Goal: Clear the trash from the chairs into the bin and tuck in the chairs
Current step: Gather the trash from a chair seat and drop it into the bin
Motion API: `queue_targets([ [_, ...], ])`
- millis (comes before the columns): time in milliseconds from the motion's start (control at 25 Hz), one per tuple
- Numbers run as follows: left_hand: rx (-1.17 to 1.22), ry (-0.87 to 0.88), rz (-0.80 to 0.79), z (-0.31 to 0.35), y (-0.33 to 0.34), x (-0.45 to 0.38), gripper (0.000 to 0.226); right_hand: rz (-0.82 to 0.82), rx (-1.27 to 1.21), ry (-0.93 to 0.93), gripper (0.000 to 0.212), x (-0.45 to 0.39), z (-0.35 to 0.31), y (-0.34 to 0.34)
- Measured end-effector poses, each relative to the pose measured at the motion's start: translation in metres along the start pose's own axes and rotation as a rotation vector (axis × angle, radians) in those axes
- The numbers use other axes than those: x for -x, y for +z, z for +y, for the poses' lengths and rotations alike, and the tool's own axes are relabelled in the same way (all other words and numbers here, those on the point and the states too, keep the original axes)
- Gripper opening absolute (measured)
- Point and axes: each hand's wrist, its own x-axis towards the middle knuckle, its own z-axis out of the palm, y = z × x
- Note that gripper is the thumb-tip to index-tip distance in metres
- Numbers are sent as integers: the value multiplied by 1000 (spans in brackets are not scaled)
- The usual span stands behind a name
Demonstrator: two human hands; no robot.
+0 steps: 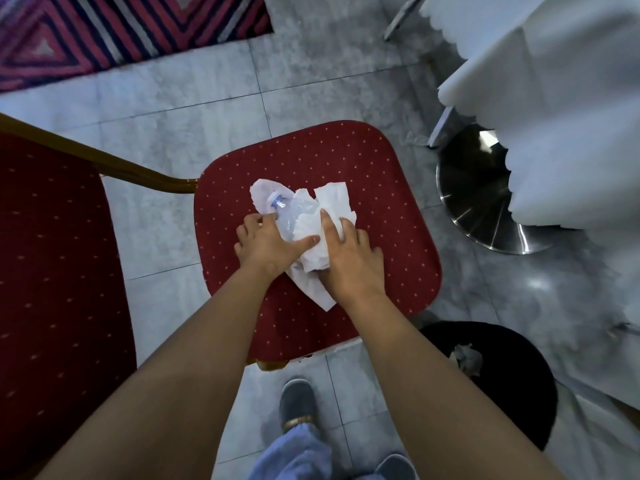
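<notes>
At the chair seat's (363, 161) centre, the left hand (265, 245) clasps a crushed bottle (294, 213); the right hand (349, 261) presses, fingers curled, on crumpled tissues (332, 202).

Grey marble-look floor tiles (166, 123), shining under the room light.
A red, navy and grey zigzag rug (114, 32) lies top left; a white scalloped tablecloth (561, 109) drapes over a polished metal table base (485, 216) at right.

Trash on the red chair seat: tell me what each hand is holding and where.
The left hand grips the crushed plastic bottle around its body, below the cap. The right hand presses on the crumpled white paper beside it.
</notes>
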Motion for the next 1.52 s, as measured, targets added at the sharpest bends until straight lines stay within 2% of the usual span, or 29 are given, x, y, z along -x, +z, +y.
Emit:
queue_targets([
  [80,170,-55,-93,1,4,-4,98,28,-3,15,100,2,1,1],
  [120,329,-87,-157,-1,6,-6,96,24,-20,29,99,4,2,2],
  [240,799,-150,-343,-1,9,2,67,29,-73,65,93,15,5,1],
  [320,884,-135,-405,4,14,16,50,42,-97,82,89,25,10,-1],
  [440,961,-144,-420,19,24,38,45,27,-124,117,92,44,25,-3],
  [600,956,-137,-467,51,49,74,45,71,-152,202,95,86,64,-7],
  [800,937,-123,-554,108,105,129,61,159,-172,353,87,146,134,-4],
  [960,928,-107,-612,151,164,187,76,134,-162,432,89,205,204,6],
  [1080,915,-113,-630,172,208,223,64,121,-162,481,93,244,247,22],
  [1200,854,-122,-674,184,259,253,53,50,-181,540,94,280,288,48],
  [1360,720,-160,-660,188,318,276,70,-61,-241,597,101,306,328,86],
  [1520,672,-196,-612,180,355,271,75,-216,-322,618,101,298,349,117],
])
